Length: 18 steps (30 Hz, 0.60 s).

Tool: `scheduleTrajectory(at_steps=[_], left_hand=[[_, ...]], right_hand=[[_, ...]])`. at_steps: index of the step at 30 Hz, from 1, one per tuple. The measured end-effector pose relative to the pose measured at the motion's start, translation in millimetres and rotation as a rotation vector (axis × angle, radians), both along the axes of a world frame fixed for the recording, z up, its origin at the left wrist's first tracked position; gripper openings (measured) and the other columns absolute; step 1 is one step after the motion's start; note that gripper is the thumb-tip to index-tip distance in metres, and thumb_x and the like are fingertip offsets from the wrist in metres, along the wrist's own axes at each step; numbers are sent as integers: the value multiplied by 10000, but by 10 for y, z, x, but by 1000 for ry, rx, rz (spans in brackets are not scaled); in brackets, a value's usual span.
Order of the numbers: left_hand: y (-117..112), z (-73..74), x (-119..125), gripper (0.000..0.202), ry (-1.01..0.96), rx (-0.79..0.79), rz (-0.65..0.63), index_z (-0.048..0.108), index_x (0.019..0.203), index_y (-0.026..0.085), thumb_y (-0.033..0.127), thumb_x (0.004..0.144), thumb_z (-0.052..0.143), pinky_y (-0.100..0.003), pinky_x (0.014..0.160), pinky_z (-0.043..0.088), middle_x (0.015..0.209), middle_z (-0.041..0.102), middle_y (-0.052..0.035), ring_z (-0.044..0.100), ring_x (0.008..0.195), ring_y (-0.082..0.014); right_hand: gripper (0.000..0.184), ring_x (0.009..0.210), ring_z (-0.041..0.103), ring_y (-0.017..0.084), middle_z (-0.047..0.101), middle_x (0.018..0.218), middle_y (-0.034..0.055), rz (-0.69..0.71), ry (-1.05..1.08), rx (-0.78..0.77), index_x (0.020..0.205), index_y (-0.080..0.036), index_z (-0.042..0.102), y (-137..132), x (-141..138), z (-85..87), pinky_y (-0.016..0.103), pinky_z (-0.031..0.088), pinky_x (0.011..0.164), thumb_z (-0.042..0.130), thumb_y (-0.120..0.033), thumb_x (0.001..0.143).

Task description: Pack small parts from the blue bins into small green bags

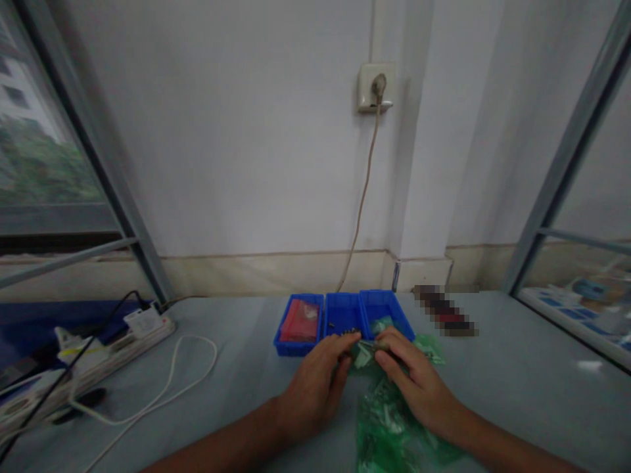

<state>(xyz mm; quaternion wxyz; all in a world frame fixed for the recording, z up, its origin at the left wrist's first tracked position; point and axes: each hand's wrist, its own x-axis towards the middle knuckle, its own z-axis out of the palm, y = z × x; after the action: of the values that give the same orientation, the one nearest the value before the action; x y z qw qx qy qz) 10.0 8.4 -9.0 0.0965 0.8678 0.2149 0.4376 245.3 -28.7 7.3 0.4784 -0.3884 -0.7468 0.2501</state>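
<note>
My left hand [315, 387] and my right hand [417, 387] meet at a small greenish part [363, 355] just in front of three blue bins. Both hands pinch it with curled fingers, left from the left side, right from the right. Under my right wrist lies a crumpled green plastic bag [389, 427] with small pieces inside. The left blue bin [299, 323] holds a red packet, the middle blue bin [344, 312] holds small dark parts, and the right blue bin [389, 310] holds greenish pieces.
A white power strip [89, 358] with plugs and a white cable [172, 381] lies at the left of the grey table. A cord hangs from a wall socket [377, 87]. A blurred dark object [445, 310] sits right of the bins. Metal window frames flank both sides.
</note>
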Motion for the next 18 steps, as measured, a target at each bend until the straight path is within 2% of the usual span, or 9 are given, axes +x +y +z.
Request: scheduleTrajectory(at_steps=[5, 9, 12, 15, 18], left_hand=[[-12, 100, 19, 531, 32, 14, -86, 469, 1575, 233, 41, 1082, 426, -386, 1057, 585, 1311, 658, -138, 648, 1209, -226], [-21, 144, 31, 513, 22, 39, -16, 542, 1508, 245, 71, 1026, 562, -402, 1023, 599, 1280, 640, -136, 646, 1186, -248], [-19, 143, 27, 380, 27, 53, 17, 638, 1387, 245, 153, 1019, 639, -398, 960, 611, 1243, 636, -125, 658, 1132, -257], [-20, 149, 24, 154, 42, 56, 46, 703, 1199, 219, 225, 1087, 597, -372, 922, 595, 1175, 656, -113, 666, 1070, -243], [-20, 154, 29, 160, 39, 41, 57, 674, 1091, 193, 242, 1130, 527, -352, 897, 569, 1113, 681, -106, 656, 1009, -232]], right_hand=[[307, 891, 564, 217, 539, 931, 7, -5, 14, -10, 922, -251, 570, -5, 1, -5, 333, 459, 843, 478, -428, 1155], [348, 855, 553, 214, 527, 893, 1, -2, 12, -13, 874, -248, 545, 9, 12, -29, 328, 453, 812, 486, -454, 1148], [378, 814, 548, 208, 528, 858, -2, 14, 9, -10, 842, -244, 543, 15, 16, -43, 322, 447, 772, 491, -463, 1145], [367, 817, 566, 215, 560, 864, 9, 19, 21, -6, 885, -247, 593, 3, 10, -16, 331, 469, 782, 463, -460, 1155], [343, 877, 603, 232, 610, 927, 35, -3, 35, 11, 963, -253, 662, -20, 4, 42, 358, 503, 847, 453, -443, 1158]])
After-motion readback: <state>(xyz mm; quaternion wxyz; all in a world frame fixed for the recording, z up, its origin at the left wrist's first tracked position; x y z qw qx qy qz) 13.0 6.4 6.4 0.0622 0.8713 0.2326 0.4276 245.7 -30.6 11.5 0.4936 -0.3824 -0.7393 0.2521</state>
